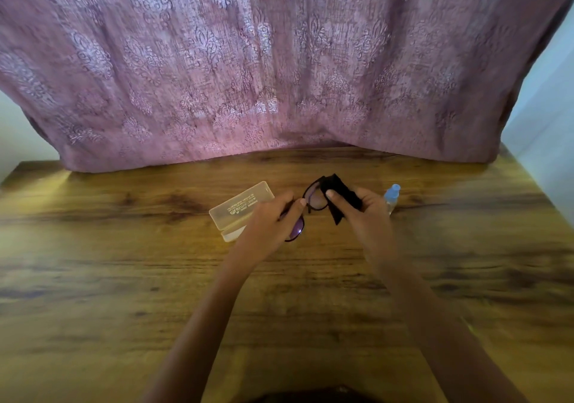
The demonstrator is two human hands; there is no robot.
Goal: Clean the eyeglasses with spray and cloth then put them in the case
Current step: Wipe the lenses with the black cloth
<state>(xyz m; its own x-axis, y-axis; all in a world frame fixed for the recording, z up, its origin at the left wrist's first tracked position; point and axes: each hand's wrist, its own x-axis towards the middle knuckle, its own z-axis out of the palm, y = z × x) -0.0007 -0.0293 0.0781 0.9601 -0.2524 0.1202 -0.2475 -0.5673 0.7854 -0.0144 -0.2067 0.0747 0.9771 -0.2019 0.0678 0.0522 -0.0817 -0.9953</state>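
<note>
**Head view: you hold the eyeglasses (315, 199) over the wooden table (124, 263), with the cloth on one lens.**
Your left hand (270, 219) curls its fingers round the nearer lens rim. Your right hand (363, 213) pinches the black cloth (343, 196) against the farther lens, thumb on top. The pale case (240, 208) lies just left of your left hand, and the spray bottle (392, 197) stands just behind your right.

Wooden table (124, 278); patterned mauve curtain (248, 61) hanging behind, touching table's far edge.
</note>
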